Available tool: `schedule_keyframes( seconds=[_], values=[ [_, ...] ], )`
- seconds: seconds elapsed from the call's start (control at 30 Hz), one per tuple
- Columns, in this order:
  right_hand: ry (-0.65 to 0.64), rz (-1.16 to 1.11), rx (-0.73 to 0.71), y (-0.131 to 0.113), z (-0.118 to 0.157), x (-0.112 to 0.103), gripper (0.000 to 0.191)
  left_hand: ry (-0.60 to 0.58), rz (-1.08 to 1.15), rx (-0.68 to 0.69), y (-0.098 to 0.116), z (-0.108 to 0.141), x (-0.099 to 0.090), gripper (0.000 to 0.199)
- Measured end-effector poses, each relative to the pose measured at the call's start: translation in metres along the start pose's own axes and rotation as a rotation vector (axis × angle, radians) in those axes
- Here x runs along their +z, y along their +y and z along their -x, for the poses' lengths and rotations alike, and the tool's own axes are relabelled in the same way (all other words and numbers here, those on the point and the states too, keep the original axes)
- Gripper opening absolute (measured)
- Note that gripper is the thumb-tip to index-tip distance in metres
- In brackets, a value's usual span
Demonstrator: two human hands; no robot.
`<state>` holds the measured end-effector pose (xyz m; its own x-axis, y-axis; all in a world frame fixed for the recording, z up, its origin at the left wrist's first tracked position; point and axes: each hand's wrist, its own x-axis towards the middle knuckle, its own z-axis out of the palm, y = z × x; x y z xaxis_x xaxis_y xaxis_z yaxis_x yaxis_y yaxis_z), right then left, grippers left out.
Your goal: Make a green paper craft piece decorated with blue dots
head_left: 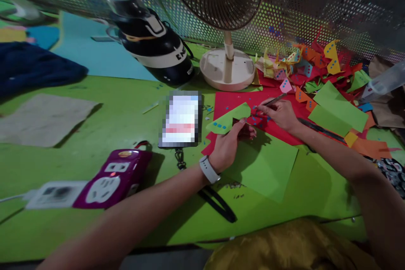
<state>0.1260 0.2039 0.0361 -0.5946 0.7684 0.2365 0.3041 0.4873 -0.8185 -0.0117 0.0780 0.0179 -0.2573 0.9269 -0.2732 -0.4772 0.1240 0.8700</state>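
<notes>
My left hand (228,145), with a pale wristband, pinches a folded light-green paper piece (232,119). A row of blue dots lies along its lower left edge. My right hand (281,114) is closed around a slim grey tweezer-like tool (274,100); its tip is small and hard to make out beside the green piece. Under both hands lies a red sheet (226,100) with small blue bits scattered over it. A flat green sheet (268,168) rests below my left hand, partly over the red one.
A phone (182,118) with a strap lies left of my hands, near a purple power strip (117,177). A fan (227,69) and a dark bottle (158,46) stand behind. Colourful folded paper pieces (303,67) pile up at the back right, near a green sheet (338,107).
</notes>
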Motion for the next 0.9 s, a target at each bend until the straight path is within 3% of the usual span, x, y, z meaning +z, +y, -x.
schedule_keyframes(
  seconds=[0.57,0.9],
  values=[
    [0.196,0.037,-0.028,0.006,0.002,-0.019,0.035,0.004,0.008,0.007,0.000,0.000,0.000,0.033],
    [0.209,-0.074,-0.015,0.003,0.001,-0.022,0.031,-0.020,0.009,0.017,0.000,-0.001,-0.001,0.031]
  ],
)
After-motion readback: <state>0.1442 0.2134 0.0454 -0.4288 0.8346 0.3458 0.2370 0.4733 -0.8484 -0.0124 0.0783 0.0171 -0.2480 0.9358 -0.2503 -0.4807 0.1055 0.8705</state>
